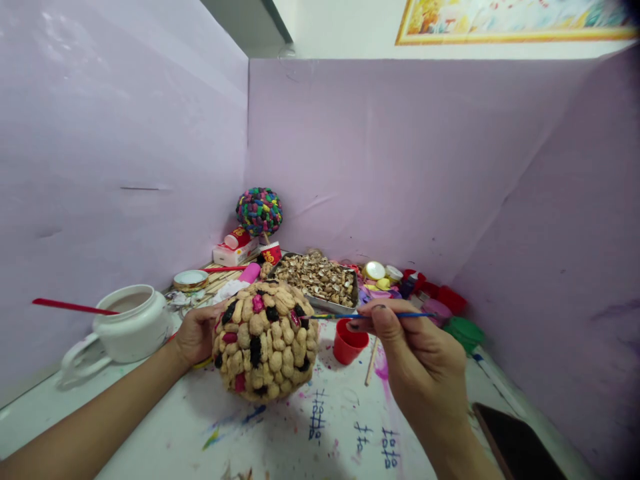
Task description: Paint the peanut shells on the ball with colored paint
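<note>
My left hand [196, 333] grips the left side of a ball covered in peanut shells [266, 340], some of them painted black or pink, holding it just above the white table [150, 433]. My right hand [410, 350] pinches a thin blue paintbrush [370, 316]. The brush lies level and its tip touches the ball's upper right side. A small red cup [349, 342] stands just below the brush.
A white jug [131, 324] with a red stick stands at the left. Behind are a tray of peanut shells [320, 279], a multicoloured shell ball [259, 211], paint pots [380, 272], red and green lids [463, 328]. A dark phone [515, 443] lies bottom right. Lilac walls enclose three sides.
</note>
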Tool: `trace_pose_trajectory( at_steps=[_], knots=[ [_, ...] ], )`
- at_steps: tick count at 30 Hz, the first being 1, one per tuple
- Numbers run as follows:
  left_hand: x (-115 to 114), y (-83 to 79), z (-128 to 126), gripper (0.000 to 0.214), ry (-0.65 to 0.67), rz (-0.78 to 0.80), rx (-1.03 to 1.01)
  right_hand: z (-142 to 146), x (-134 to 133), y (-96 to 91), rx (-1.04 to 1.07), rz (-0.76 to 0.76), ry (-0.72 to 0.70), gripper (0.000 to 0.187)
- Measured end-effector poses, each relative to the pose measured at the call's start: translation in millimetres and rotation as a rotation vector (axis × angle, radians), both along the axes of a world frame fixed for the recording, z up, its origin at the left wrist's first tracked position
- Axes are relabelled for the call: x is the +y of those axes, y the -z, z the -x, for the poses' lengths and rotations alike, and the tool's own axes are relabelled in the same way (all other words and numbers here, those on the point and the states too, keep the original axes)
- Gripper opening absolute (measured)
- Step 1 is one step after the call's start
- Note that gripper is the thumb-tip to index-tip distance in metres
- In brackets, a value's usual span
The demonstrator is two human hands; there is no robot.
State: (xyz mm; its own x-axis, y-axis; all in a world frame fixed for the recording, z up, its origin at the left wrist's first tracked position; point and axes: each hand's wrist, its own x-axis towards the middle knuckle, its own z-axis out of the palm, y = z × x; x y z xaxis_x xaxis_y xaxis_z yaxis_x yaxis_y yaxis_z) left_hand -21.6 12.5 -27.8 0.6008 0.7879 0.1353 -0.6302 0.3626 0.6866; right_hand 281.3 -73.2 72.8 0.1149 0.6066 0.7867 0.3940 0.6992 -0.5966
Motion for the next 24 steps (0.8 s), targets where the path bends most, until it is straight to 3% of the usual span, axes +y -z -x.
trace_pose_trajectory(
  at_steps=[5, 17, 24],
  knots=[
    [0, 1.0, -1, 0.037, -0.038, 0.022, 0.006, 0, 2, 6.2, 0.004, -0.008, -0.01, 0.016],
    [-6, -3.8, -6, 0.034, -0.195, 0.039, 0.082, 6, -10, -7.2, -0.201, -0.104, 0.056, 0.017],
    [-9, -6.7, -7, 0.031, -0.192, 0.023, 0.099, 4, -5, -0.6, -0.155, -0.122, 0.107, 0.012]
  ],
)
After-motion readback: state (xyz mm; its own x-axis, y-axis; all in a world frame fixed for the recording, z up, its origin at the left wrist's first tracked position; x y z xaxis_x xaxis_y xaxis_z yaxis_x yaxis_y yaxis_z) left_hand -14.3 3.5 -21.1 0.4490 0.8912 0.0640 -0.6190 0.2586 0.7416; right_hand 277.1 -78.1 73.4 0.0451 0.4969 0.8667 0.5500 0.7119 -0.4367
